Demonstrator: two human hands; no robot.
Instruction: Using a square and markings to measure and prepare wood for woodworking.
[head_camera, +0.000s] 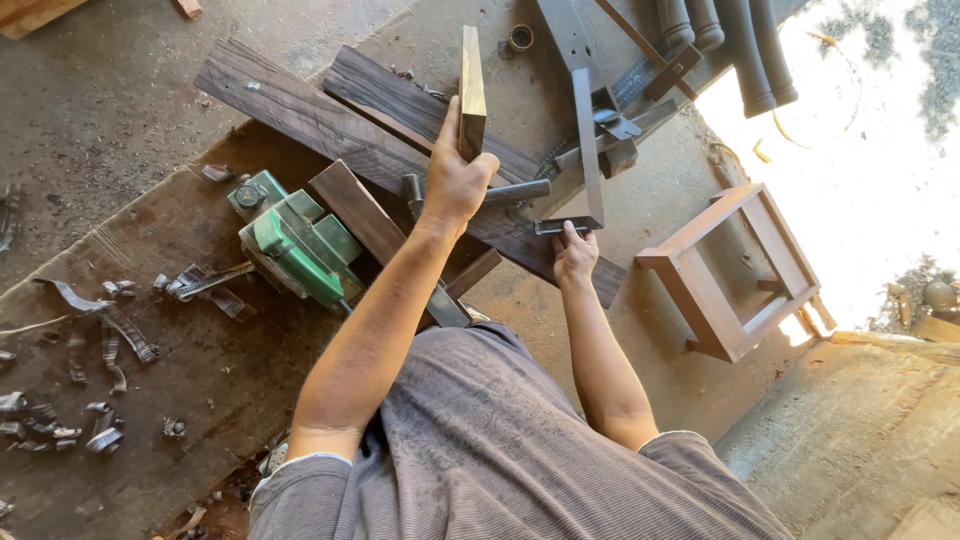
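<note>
My left hand (455, 180) grips a short wooden board (471, 85) and holds it upright on its edge above dark planks (300, 110) lying on the floor. My right hand (574, 252) holds the lower end of a long dark metal bar (587, 140), likely a clamp or square, that stands up beside the board. A hammer (505, 192) lies on the planks between my two hands.
A green electric planer (295, 240) sits left of my arm. A small wooden stool frame (735, 270) lies on its side at right. Turned dark legs (735, 45) rest at top right. Wood shavings (100, 330) litter the floor at left.
</note>
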